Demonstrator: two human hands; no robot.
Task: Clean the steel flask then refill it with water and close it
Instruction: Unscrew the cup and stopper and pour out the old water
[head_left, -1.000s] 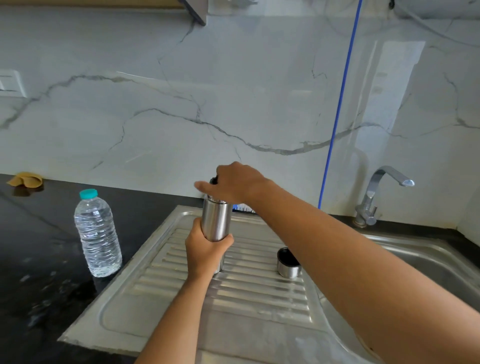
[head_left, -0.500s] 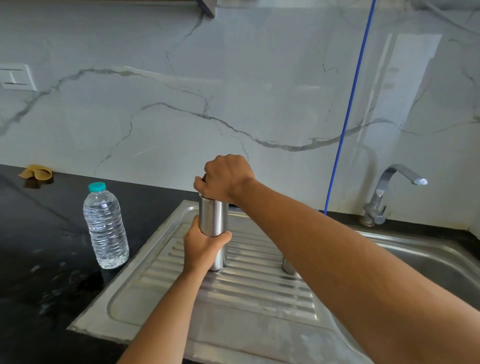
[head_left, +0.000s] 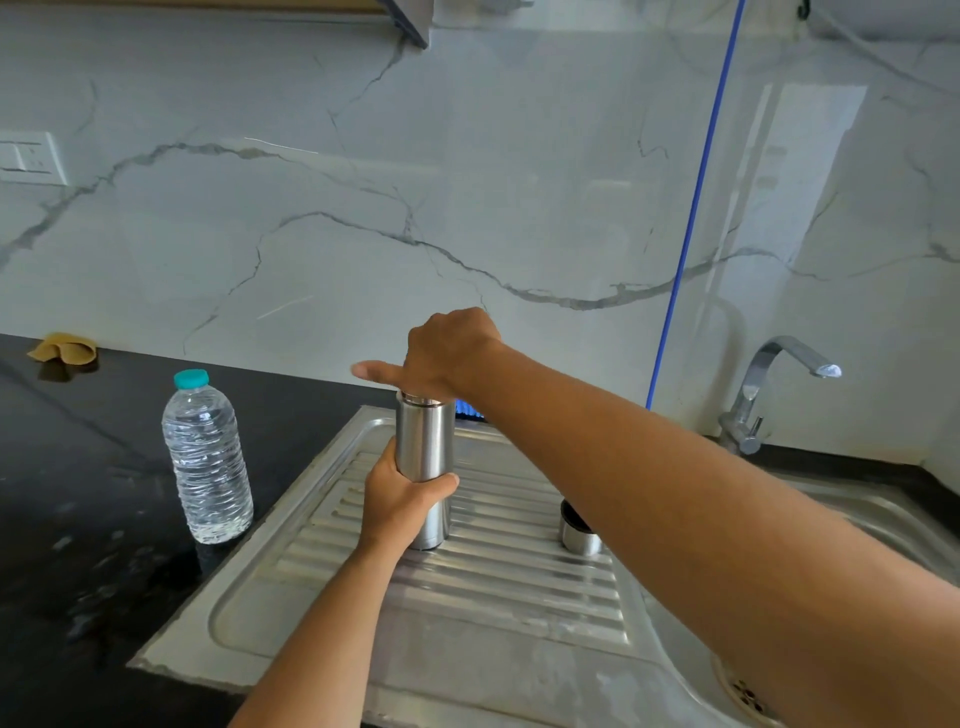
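No writing can be read on the clear plastic water bottle (head_left: 207, 460) with its teal cap, which stands on the black counter (head_left: 78, 493). To its right the steel flask (head_left: 425, 467), a plain brushed cylinder, stands upright on the ribbed drainboard (head_left: 467, 597). The left hand (head_left: 402, 496) grips its lower body. The right hand (head_left: 447, 353) sits curled on the flask's mouth, forefinger now pointing left where half a second ago it was tucked in. A steel cup (head_left: 577, 532) stands further right.
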